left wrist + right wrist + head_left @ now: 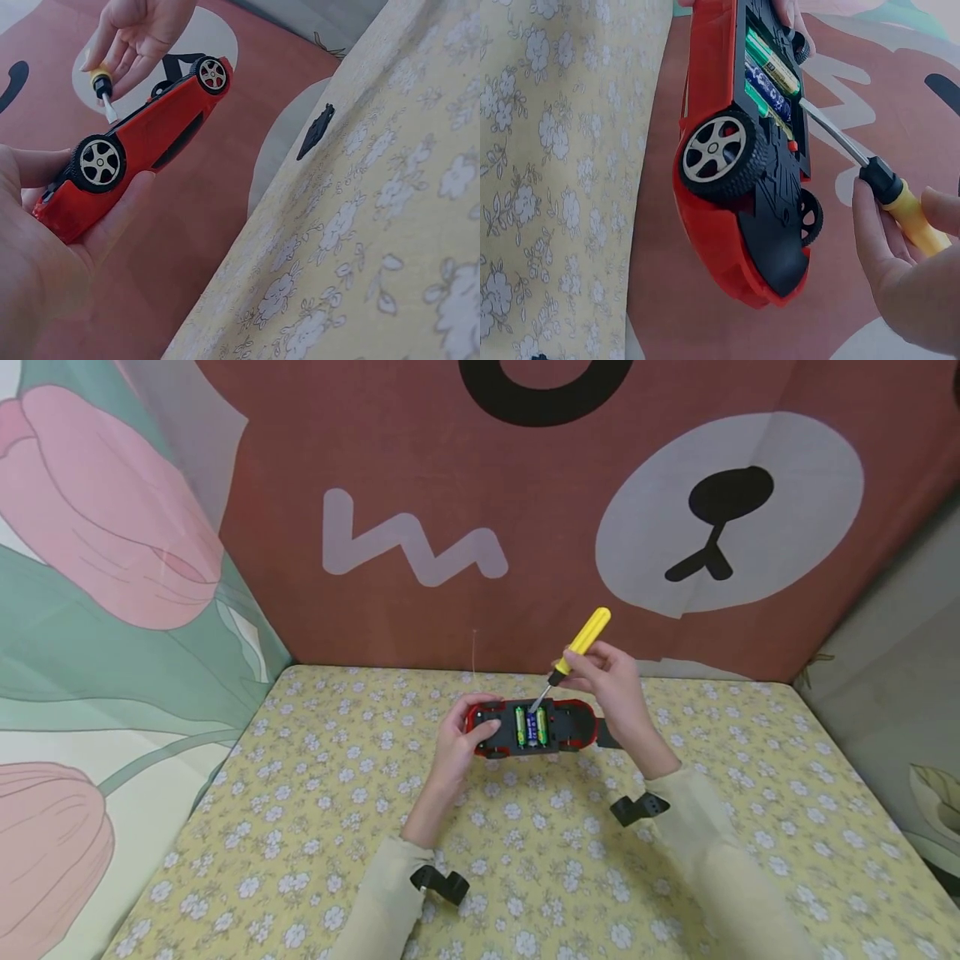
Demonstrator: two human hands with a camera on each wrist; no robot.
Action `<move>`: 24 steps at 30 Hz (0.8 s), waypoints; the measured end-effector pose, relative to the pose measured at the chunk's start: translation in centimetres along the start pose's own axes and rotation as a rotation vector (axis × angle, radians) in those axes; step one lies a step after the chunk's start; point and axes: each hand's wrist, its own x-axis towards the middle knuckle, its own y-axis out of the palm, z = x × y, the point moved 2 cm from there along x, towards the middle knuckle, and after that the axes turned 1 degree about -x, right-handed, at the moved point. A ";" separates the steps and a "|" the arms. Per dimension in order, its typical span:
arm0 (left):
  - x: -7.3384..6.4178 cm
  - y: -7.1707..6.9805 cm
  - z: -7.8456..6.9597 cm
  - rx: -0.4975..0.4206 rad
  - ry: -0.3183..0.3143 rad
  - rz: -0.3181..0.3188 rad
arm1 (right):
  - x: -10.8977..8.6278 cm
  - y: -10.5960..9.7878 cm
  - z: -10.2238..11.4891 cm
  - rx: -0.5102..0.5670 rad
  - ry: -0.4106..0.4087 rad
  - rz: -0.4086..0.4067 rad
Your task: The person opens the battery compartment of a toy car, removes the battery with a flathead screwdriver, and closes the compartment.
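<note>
A red toy car is held underside up above the table, its black base facing the head camera. My left hand grips one end, thumb across the base. In the uncovered battery compartment lie three batteries, green ones on either side of a dark blue one. My right hand holds a screwdriver by its yellow handle, thumb and fingers around it. In the right wrist view the metal shaft reaches the compartment's edge, its tip at the end of the batteries.
The table wears a yellow floral cloth. A small flat black piece lies on it, right of the car and partly behind my right hand. Behind stands a reddish-brown backdrop with a cartoon print, and a tulip-patterned one hangs at left.
</note>
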 end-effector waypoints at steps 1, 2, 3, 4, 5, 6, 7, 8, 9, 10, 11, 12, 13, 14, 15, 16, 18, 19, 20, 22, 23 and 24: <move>0.0 0.0 0.0 0.001 0.001 -0.003 | 0.0 0.0 0.0 -0.009 -0.002 0.000; 0.0 0.0 0.0 0.003 0.002 -0.005 | -0.1 -0.1 0.1 -0.019 -0.004 0.002; 0.0 0.0 0.0 0.003 0.005 -0.007 | -0.1 -0.1 0.1 -0.025 -0.007 0.002; 0.0 0.0 0.0 0.004 0.004 -0.009 | -0.2 -0.1 0.1 -0.032 -0.010 0.003; 0.0 0.0 0.0 0.004 0.004 -0.011 | -0.2 -0.2 0.2 -0.036 -0.012 0.004; 0.0 0.0 0.0 0.004 0.003 -0.014 | -0.2 -0.2 0.2 -0.040 -0.015 0.005; 0.0 0.0 -0.1 0.003 0.002 -0.018 | -0.2 -0.3 0.2 -0.044 -0.018 0.008; 0.0 0.0 -0.1 0.000 0.001 -0.021 | -0.3 -0.3 0.3 -0.046 -0.022 0.010; 0.0 0.0 -0.1 -0.002 -0.001 -0.024 | -0.3 -0.3 0.3 -0.045 -0.023 0.010; 0.0 0.0 -0.1 -0.005 -0.004 -0.027 | -0.3 -0.3 0.3 -0.047 -0.023 0.012; 0.0 0.0 -0.1 -0.007 -0.006 -0.031 | -0.4 -0.3 0.3 -0.051 -0.023 0.016; 0.0 0.0 -0.1 -0.007 -0.005 -0.033 | -0.4 -0.4 0.3 -0.056 -0.024 0.020; 0.0 0.0 -0.1 -0.008 -0.007 -0.035 | -0.5 -0.4 0.3 -0.061 -0.025 0.024; 0.0 0.0 -0.1 -0.009 -0.010 -0.037 | -0.5 -0.4 0.3 -0.066 -0.026 0.027; 0.0 0.0 -0.2 -0.008 -0.013 -0.038 | -0.6 -0.4 0.3 -0.074 -0.028 0.031; 0.0 0.0 -0.2 -0.008 -0.016 -0.040 | -0.6 -0.4 0.3 -0.086 -0.032 0.036; 0.1 0.0 -0.2 -0.008 -0.022 -0.044 | -0.8 -0.3 0.3 -0.103 -0.046 0.049; 0.1 0.0 -0.2 -0.011 -0.029 -0.046 | -0.8 -0.3 0.3 -0.108 -0.054 0.056; 0.1 -0.1 -0.1 -0.013 -0.033 -0.050 | -0.9 -0.3 0.3 -0.113 -0.061 0.063; 0.2 -0.1 -0.1 -0.021 -0.033 -0.056 | -1.1 -0.3 0.3 -0.114 -0.075 0.081; 0.2 -0.1 -0.2 -0.024 -0.033 -0.059 | -1.2 -0.3 0.3 -0.111 -0.082 0.089; 0.3 -0.1 -0.2 -0.028 -0.033 -0.062 | -1.2 -0.3 0.3 -0.113 -0.088 0.099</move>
